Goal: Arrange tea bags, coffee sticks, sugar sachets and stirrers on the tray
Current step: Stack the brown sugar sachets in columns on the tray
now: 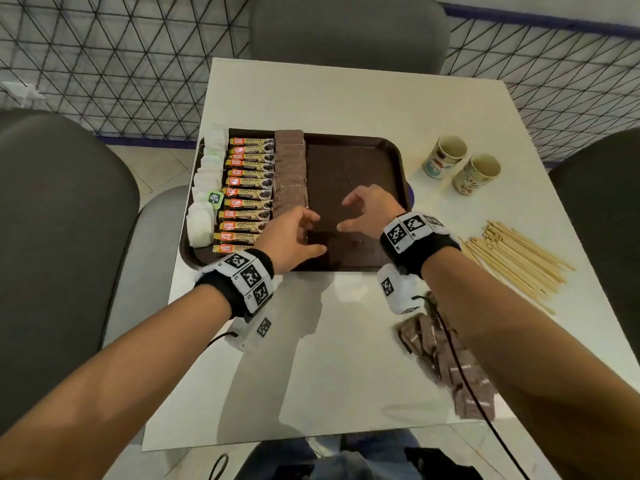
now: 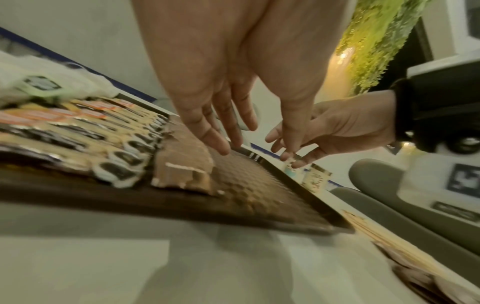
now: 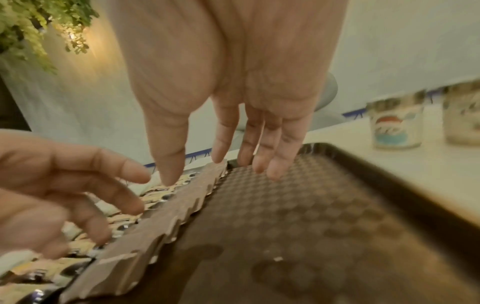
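Two piles wait on the near counter (image 1: 346, 341): loose sugar sachets (image 1: 446, 365) and, further right, stirrers (image 1: 516, 261). Beyond them, the left hand (image 1: 294, 237) and right hand (image 1: 367, 213) hover spread and empty over the tray (image 1: 356, 161). Tea bags (image 1: 207, 181), coffee sticks (image 1: 247, 192) and a sachet row (image 1: 290, 168) fill its left half.

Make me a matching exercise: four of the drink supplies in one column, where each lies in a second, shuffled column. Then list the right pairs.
Things
1. tea bags
2. coffee sticks
3. stirrers
4. paper cups

Places
A. loose pile on the table, right of the tray
B. standing on the table beyond the tray's right edge
C. column along the tray's left edge
D. second column from the tray's left edge

Pairs: 1-C, 2-D, 3-A, 4-B
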A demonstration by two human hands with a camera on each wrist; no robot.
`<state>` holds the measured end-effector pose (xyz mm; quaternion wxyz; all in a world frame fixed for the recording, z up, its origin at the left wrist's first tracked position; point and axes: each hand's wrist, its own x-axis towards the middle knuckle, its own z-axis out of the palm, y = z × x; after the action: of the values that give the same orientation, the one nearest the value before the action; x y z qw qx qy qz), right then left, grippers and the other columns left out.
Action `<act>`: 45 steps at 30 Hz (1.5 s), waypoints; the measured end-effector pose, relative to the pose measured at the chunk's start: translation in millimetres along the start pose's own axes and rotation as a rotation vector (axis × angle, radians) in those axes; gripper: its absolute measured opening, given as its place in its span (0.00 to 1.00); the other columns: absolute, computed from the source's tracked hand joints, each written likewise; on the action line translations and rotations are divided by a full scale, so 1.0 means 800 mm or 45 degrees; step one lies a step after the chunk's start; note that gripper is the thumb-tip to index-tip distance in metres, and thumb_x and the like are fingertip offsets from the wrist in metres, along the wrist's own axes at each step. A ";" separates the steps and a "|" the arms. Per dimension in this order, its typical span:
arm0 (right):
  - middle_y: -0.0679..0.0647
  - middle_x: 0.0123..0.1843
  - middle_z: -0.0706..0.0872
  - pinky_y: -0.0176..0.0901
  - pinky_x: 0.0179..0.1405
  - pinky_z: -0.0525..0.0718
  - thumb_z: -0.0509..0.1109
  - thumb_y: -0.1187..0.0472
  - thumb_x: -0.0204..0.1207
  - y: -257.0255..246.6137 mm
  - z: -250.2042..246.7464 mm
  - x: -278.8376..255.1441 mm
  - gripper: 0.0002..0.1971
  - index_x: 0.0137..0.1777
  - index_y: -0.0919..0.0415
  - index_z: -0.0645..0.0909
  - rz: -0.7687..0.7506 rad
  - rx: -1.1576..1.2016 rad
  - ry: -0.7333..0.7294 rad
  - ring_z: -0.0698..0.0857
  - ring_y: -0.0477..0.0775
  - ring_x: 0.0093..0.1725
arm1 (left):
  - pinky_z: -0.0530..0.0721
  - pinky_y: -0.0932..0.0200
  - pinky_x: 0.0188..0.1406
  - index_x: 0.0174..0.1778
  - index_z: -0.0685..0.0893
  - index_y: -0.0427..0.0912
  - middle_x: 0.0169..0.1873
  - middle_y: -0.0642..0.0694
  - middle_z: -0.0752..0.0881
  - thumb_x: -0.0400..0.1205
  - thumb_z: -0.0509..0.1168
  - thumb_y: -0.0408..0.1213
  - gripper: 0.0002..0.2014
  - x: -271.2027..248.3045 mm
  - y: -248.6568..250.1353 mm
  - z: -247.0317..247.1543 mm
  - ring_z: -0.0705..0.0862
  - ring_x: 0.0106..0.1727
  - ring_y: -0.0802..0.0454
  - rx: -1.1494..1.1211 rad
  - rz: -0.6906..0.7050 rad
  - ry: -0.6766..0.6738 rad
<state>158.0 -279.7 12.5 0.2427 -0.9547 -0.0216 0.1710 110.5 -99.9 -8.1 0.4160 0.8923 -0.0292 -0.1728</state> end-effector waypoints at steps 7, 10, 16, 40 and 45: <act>0.53 0.60 0.83 0.40 0.54 0.76 0.80 0.50 0.65 0.068 -0.037 -0.050 0.25 0.61 0.54 0.79 0.198 -0.156 -0.215 0.80 0.53 0.55 | 0.80 0.63 0.46 0.66 0.77 0.47 0.54 0.49 0.83 0.73 0.77 0.40 0.26 -0.029 0.030 0.065 0.84 0.44 0.51 0.121 0.069 -0.271; 0.55 0.63 0.81 0.39 0.53 0.73 0.82 0.50 0.64 0.107 -0.036 -0.084 0.28 0.63 0.55 0.79 0.204 -0.199 -0.271 0.80 0.56 0.61 | 0.76 0.63 0.44 0.66 0.76 0.48 0.52 0.51 0.82 0.73 0.76 0.43 0.26 -0.042 0.049 0.108 0.82 0.44 0.52 0.185 0.053 -0.335; 0.55 0.71 0.70 0.54 0.64 0.75 0.83 0.47 0.59 0.183 -0.026 -0.147 0.44 0.75 0.47 0.67 0.069 -0.549 -0.428 0.71 0.60 0.70 | 0.76 0.57 0.60 0.73 0.70 0.45 0.66 0.45 0.76 0.71 0.76 0.54 0.37 -0.063 0.085 0.193 0.78 0.63 0.50 0.381 0.004 -0.411; 0.56 0.69 0.66 0.56 0.66 0.72 0.84 0.48 0.57 0.227 0.001 -0.166 0.42 0.70 0.53 0.68 0.007 -0.477 -0.321 0.69 0.60 0.67 | 0.78 0.57 0.42 0.54 0.79 0.41 0.47 0.44 0.84 0.68 0.79 0.42 0.22 -0.064 0.131 0.249 0.83 0.52 0.44 0.302 -0.282 -0.292; 0.59 0.62 0.74 0.47 0.55 0.76 0.76 0.60 0.68 0.228 -0.003 -0.166 0.25 0.64 0.59 0.74 -0.071 -0.300 -0.232 0.79 0.62 0.59 | 0.76 0.62 0.32 0.40 0.83 0.40 0.35 0.46 0.84 0.71 0.75 0.40 0.10 -0.061 0.122 0.248 0.82 0.40 0.48 0.177 -0.328 -0.284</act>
<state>26.0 -457.6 -29.4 0.1307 -0.9561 -0.0898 0.2464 7.9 -299.6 -38.5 0.3221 0.8905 0.0275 -0.3201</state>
